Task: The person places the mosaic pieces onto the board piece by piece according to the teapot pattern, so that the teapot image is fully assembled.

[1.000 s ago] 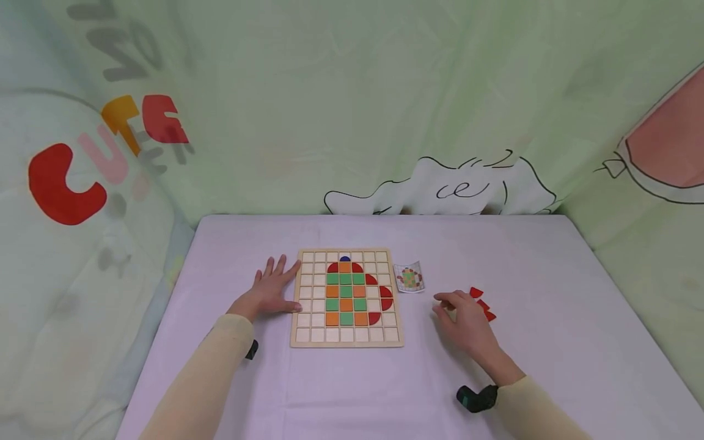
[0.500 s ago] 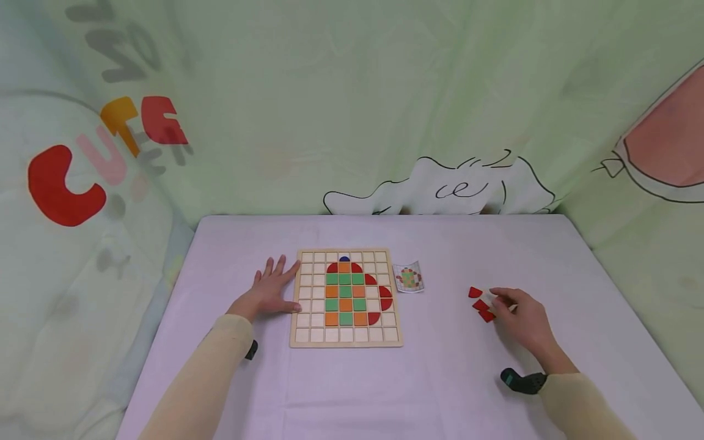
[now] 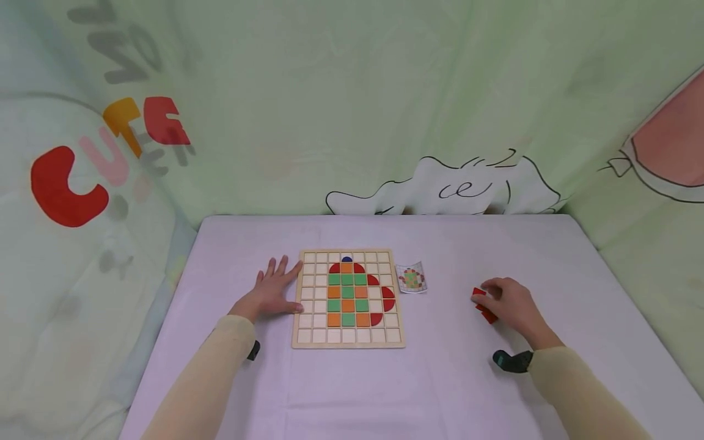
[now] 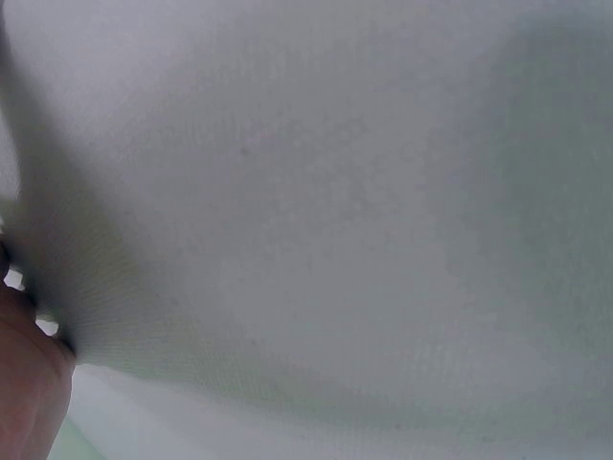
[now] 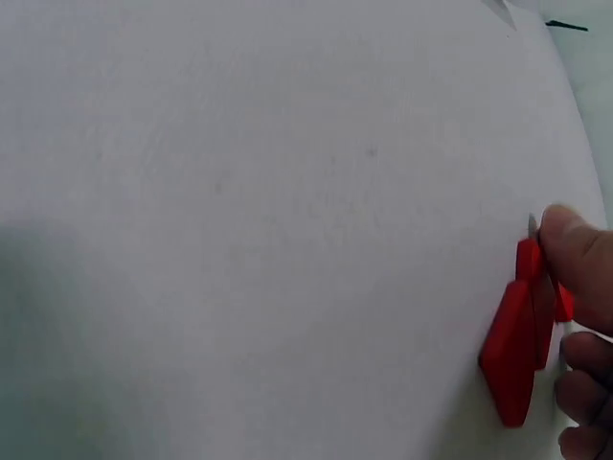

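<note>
My left hand (image 3: pixel 268 293) lies with spread fingers at the left edge of a wooden grid board (image 3: pixel 319 341); forefinger and thumb touch its frame. Green and orange square tiles, red quarter-round pieces and a blue half-round piece (image 3: pixel 346 260) sit in the board. In the left wrist view only part of the left hand (image 4: pixel 34 383) shows. Off to the right of the board, my right hand (image 3: pixel 514 305) has thumb and forefinger curled round one of the loose red pieces (image 3: pixel 489 316). The right wrist view shows the thumb against these red pieces (image 5: pixel 510 355), which overlap; the fingertips' contact is partly hidden.
A small printed pattern card (image 3: pixel 411 278) lies just right of the board. A pale lilac cloth covers the table (image 3: pixel 352 391). Behind it hangs a green printed curtain (image 3: pixel 308 122).
My right hand moved right, beyond the loose red pieces, then came back left over them, its thumb now covering part of them. The left hand stayed at the board.
</note>
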A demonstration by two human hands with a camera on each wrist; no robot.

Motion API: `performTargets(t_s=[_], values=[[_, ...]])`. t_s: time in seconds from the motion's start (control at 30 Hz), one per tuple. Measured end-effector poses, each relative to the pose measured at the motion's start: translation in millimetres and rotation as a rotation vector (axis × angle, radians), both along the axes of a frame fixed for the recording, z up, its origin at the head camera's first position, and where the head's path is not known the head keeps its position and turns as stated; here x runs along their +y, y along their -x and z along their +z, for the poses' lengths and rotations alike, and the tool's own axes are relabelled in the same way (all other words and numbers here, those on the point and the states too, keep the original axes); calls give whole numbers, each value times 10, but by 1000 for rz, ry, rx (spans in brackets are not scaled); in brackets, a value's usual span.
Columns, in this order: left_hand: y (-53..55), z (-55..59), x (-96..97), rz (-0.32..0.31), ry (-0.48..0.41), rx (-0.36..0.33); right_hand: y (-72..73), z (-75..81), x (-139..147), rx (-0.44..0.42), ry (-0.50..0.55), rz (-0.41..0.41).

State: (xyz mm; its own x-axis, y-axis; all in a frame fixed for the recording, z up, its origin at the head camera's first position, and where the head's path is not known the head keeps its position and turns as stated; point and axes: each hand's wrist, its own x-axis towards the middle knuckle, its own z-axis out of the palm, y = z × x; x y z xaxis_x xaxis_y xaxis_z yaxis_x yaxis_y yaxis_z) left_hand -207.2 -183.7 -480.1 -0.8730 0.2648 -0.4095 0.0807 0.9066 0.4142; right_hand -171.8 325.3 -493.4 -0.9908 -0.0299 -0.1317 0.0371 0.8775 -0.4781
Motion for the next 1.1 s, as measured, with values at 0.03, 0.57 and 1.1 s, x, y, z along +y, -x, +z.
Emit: performTargets(t_s=[0.03, 0.57, 1.1], values=[[-2, 11, 6, 2, 0, 2, 6, 1, -10, -4, -10, -4], [-5, 19, 37, -13, 0, -11, -126, 35, -4, -10, -2, -37], [16, -25, -9, -4, -17, -18, -500, -31, 21, 91, 7, -49]])
